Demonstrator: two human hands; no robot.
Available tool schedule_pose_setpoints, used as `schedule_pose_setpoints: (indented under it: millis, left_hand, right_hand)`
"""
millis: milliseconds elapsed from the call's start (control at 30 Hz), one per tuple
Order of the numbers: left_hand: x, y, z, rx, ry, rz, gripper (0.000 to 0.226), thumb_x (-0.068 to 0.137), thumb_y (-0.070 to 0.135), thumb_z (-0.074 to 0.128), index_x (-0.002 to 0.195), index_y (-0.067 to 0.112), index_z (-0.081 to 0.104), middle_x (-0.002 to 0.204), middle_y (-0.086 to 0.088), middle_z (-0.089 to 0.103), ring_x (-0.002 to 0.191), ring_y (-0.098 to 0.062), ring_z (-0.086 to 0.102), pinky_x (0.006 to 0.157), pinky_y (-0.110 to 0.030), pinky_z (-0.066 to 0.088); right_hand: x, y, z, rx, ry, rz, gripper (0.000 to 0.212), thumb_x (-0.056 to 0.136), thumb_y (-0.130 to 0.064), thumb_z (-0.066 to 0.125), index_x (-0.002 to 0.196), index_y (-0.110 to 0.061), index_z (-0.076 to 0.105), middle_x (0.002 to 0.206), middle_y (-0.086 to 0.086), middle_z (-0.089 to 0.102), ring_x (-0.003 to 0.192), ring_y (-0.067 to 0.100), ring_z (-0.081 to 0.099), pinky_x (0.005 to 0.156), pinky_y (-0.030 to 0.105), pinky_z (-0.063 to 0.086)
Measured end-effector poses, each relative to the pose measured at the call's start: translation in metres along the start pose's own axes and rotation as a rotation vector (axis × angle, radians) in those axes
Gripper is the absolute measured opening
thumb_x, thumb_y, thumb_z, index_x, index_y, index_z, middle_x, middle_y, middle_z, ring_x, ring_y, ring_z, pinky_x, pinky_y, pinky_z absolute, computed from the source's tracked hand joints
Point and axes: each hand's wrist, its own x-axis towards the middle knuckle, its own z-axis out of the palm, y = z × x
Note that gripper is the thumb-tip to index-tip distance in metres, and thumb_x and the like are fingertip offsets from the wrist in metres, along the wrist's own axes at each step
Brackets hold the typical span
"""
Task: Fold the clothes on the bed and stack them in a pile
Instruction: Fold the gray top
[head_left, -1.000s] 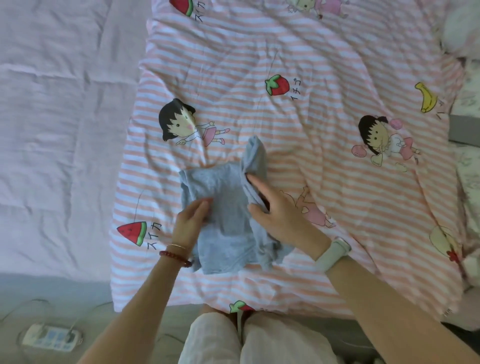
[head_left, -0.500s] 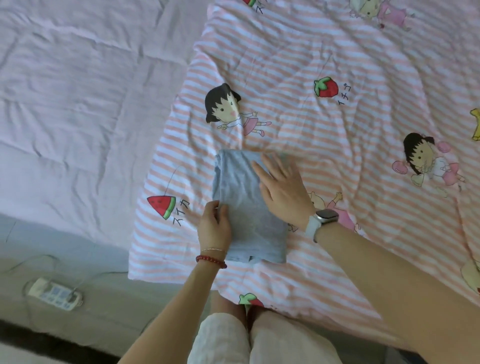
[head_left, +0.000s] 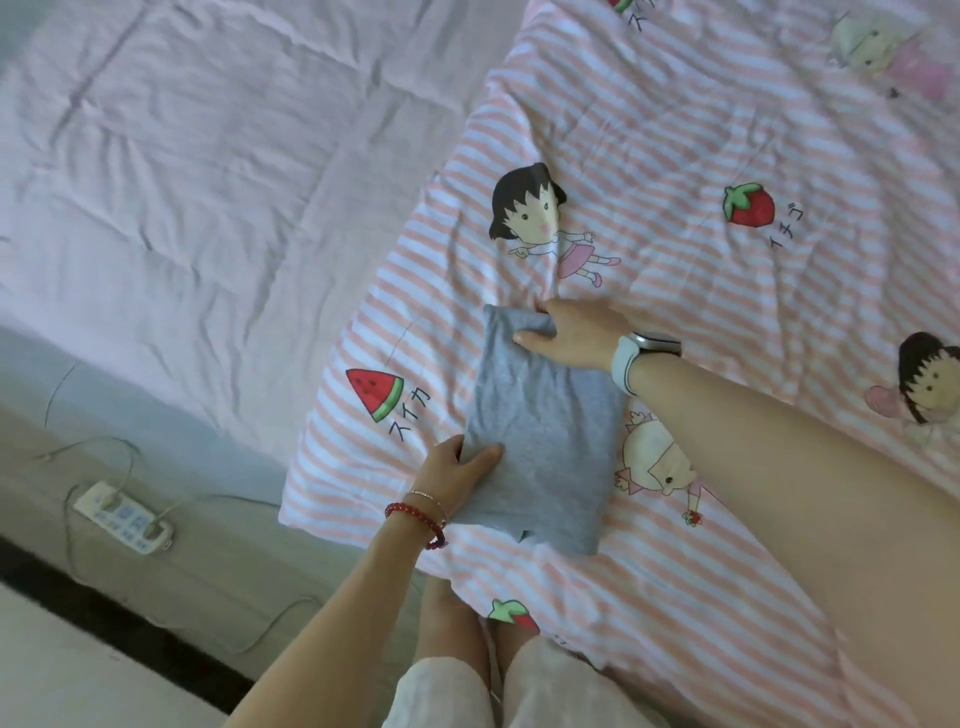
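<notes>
Pale lilac bed sheet (head_left: 182, 182) fills the left and far side, creased. Over it on the right lies the pink-and-white striped quilt (head_left: 675, 130), printed with cartoon girls, a strawberry and a watermelon slice; its corner hangs near the bed's edge in front of me.

On the quilt, near that corner, sits the grey garment (head_left: 545, 431), folded into a compact rectangle, lying flat, a small flap poking out at its near edge. The watermelon print is just left of it.

My right hand (head_left: 576, 332) is at the garment's far edge: thumb on top, fingers tucked beneath the fold, pinching the cloth. Pale-strapped watch (head_left: 636, 358) on that wrist.

My left hand (head_left: 457, 478) is at the near left edge: thumb pressed on top of the grey cloth, fingers under it, gripping. Red bead bracelet (head_left: 421, 519) and a thin chain on that wrist.

On the floor to the left, a white power strip (head_left: 122, 517) with cables plugged in.
</notes>
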Motion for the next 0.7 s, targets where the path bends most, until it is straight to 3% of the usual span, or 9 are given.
schedule_pose_setpoints:
  millis: [100, 200, 333, 467, 500, 567, 633, 700]
  left_hand:
    - [-0.010, 0.002, -0.012, 0.044, 0.011, 0.106, 0.019, 0.087, 0.027, 0.063, 0.085, 0.008, 0.058, 0.078, -0.001, 0.062, 0.073, -0.013, 0.059, 0.066, -0.026, 0.049]
    - [-0.025, 0.004, -0.049, 0.041, 0.058, 0.162, 0.015, 0.083, 0.025, 0.068, 0.074, 0.020, 0.058, 0.068, 0.008, 0.058, 0.057, 0.007, 0.053, 0.054, -0.010, 0.042]
    - [-0.049, 0.009, -0.127, 0.045, 0.142, 0.125, 0.008, 0.082, 0.028, 0.069, 0.078, 0.024, 0.064, 0.077, 0.007, 0.064, 0.072, -0.003, 0.057, 0.063, -0.011, 0.044]
    - [-0.071, 0.006, -0.212, 0.062, 0.163, 0.036, 0.017, 0.083, 0.033, 0.066, 0.073, 0.020, 0.064, 0.073, 0.004, 0.062, 0.071, -0.011, 0.056, 0.065, -0.016, 0.043]
    - [-0.077, 0.000, -0.236, -0.015, 0.168, -0.008, 0.021, 0.084, 0.035, 0.066, 0.076, 0.015, 0.065, 0.076, -0.001, 0.064, 0.075, -0.015, 0.058, 0.070, -0.023, 0.045]
    - [-0.089, -0.017, -0.286, -0.385, 0.096, -0.100, 0.040, 0.081, 0.043, 0.061, 0.087, 0.003, 0.065, 0.084, -0.011, 0.067, 0.081, -0.025, 0.062, 0.077, -0.033, 0.048]
    - [-0.103, -0.035, -0.334, -0.848, -0.035, -0.173, 0.066, 0.076, 0.054, 0.050, 0.106, -0.004, 0.059, 0.099, -0.019, 0.064, 0.093, -0.031, 0.060, 0.079, -0.037, 0.046]
    - [-0.116, -0.056, -0.375, -1.051, -0.095, -0.183, 0.078, 0.073, 0.061, 0.050, 0.119, -0.003, 0.056, 0.120, -0.019, 0.059, 0.111, -0.033, 0.055, 0.093, -0.043, 0.042]
  right_hand:
    - [-0.009, -0.006, -0.010, 0.167, -0.044, -0.005, 0.036, 0.087, -0.051, 0.052, 0.071, -0.020, 0.043, 0.072, -0.005, 0.048, 0.075, 0.020, 0.049, 0.059, 0.030, 0.032]
    - [-0.037, -0.015, -0.011, 0.545, 0.021, -0.024, 0.028, 0.086, -0.034, 0.061, 0.074, -0.011, 0.052, 0.070, 0.000, 0.051, 0.065, 0.013, 0.047, 0.058, 0.028, 0.034]
    - [-0.072, -0.067, -0.008, 0.810, 0.108, -0.028, 0.017, 0.089, -0.021, 0.059, 0.073, -0.023, 0.054, 0.064, -0.009, 0.048, 0.054, -0.003, 0.043, 0.052, 0.011, 0.034]
    - [-0.077, -0.152, -0.005, 0.939, 0.240, -0.014, 0.018, 0.093, -0.014, 0.054, 0.078, -0.005, 0.057, 0.066, 0.002, 0.049, 0.053, 0.003, 0.040, 0.053, 0.017, 0.035]
    - [-0.074, -0.177, -0.005, 0.960, 0.259, -0.015, 0.019, 0.093, -0.014, 0.053, 0.074, -0.009, 0.057, 0.064, 0.001, 0.047, 0.053, 0.002, 0.039, 0.052, 0.016, 0.034]
    - [-0.063, -0.230, -0.005, 1.014, 0.278, -0.004, 0.022, 0.093, -0.015, 0.053, 0.071, -0.018, 0.057, 0.063, -0.003, 0.050, 0.055, 0.001, 0.043, 0.053, 0.016, 0.037]
    - [-0.048, -0.287, -0.007, 1.092, 0.293, 0.048, 0.019, 0.092, -0.017, 0.053, 0.075, -0.020, 0.060, 0.069, 0.000, 0.056, 0.064, 0.009, 0.050, 0.061, 0.026, 0.042]
    - [-0.029, -0.342, -0.005, 1.151, 0.313, 0.099, 0.018, 0.092, -0.016, 0.053, 0.077, -0.020, 0.061, 0.074, 0.003, 0.059, 0.072, 0.016, 0.053, 0.067, 0.030, 0.043]
